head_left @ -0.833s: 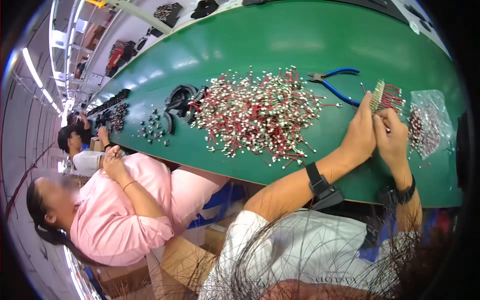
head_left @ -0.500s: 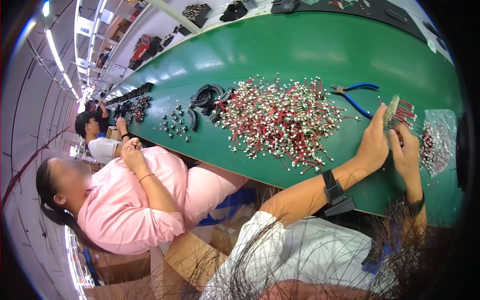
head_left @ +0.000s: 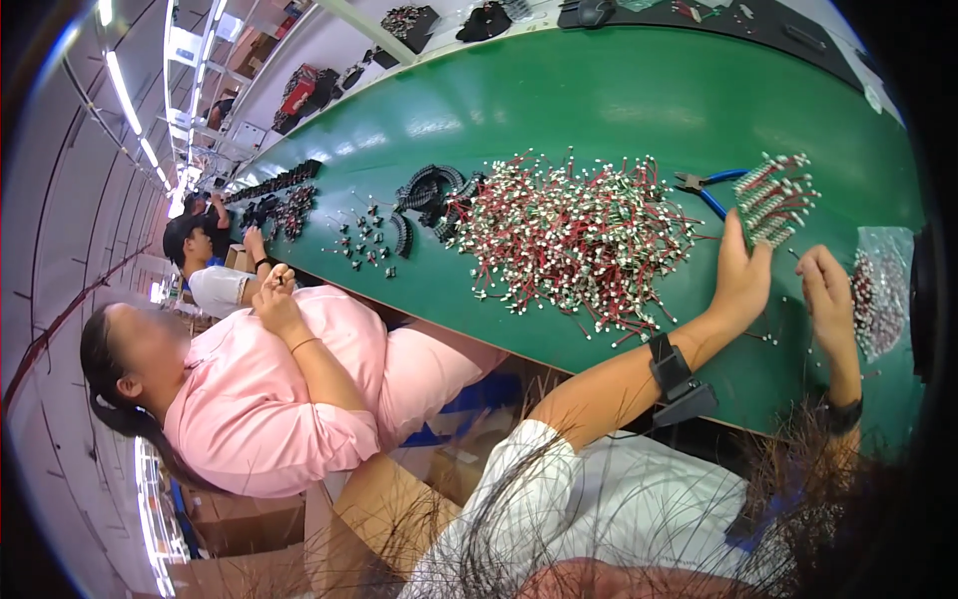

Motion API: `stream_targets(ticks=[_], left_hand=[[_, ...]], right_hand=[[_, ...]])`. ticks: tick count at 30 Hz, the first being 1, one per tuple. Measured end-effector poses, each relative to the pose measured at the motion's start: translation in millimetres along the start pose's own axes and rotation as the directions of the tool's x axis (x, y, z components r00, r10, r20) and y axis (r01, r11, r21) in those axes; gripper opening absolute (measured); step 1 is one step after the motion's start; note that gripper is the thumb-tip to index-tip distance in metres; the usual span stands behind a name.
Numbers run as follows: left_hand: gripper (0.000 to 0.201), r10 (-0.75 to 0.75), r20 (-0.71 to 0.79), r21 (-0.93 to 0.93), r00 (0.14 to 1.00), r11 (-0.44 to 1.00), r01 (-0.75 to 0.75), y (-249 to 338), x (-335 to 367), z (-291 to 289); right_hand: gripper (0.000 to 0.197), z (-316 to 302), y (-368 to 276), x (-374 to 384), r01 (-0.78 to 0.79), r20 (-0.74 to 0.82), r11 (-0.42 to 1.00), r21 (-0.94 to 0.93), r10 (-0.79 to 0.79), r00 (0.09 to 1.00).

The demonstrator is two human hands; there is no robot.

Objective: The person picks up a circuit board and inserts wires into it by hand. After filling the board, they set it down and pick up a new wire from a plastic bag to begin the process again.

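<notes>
My left hand (head_left: 740,275) grips a green circuit-board panel (head_left: 773,200) by its lower edge, held up over the green table. Rows of small white connectors and short red wires cover the panel's face. Just right of it and apart from it is my right hand (head_left: 828,295), its fingers curled together; whatever they pinch is too small to make out. Blue-handled cutters (head_left: 711,198) lie on the table, partly hidden behind the panel. Left of my hands spreads a big heap of red wire leads with white connectors (head_left: 584,240).
A clear plastic bag (head_left: 883,290) of small parts rests at the right. Farther left lie black coiled strips (head_left: 424,195) and scattered black pieces (head_left: 364,240). A person in pink (head_left: 279,379) sits at my left, others beyond. A black mat (head_left: 718,35) lies along the far edge.
The panel has been raised and turned, so its wired face now shows. My right hand has come away from it toward the near side. The view has shifted slightly.
</notes>
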State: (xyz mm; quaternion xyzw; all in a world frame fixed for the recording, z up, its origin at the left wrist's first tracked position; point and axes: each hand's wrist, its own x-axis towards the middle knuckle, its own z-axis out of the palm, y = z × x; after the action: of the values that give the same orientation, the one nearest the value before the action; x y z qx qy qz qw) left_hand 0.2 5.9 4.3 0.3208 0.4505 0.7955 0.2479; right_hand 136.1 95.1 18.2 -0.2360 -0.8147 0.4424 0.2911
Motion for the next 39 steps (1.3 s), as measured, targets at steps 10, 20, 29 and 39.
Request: stream_targets(ticks=[10, 20, 29, 39], left_hand=[[0.05, -0.453, 0.09, -0.425, 0.887, 0.788, 0.445, 11.7, 1.6, -7.1], [0.037, -0.492, 0.186, -0.244, 0.85, 0.815, 0.525, 25.3, -1.5, 5.9], [0.032, -0.388, 0.217, -0.179, 0.896, 0.886, 0.428, 19.7, -2.8, 0.6], [0.032, -0.462, 0.187, 0.038, 0.867, 0.885, 0.464, -1.4, -11.8, -7.7]], right_hand=[[0.013, -5.0, -7.0, 0.6, -0.196, 0.039, 0.949, 0.247, 0.192, 0.981], [0.016, -12.8, -28.7, -4.7, 0.03, -0.141, 0.999, -0.018, -0.033, 0.99], [0.016, -10.4, -22.3, -1.9, 0.01, -0.058, 1.0, -0.006, -0.01, 0.998], [0.02, 0.1, -12.6, -8.0, 0.106, -0.219, 0.891, -0.442, -0.222, 0.95]])
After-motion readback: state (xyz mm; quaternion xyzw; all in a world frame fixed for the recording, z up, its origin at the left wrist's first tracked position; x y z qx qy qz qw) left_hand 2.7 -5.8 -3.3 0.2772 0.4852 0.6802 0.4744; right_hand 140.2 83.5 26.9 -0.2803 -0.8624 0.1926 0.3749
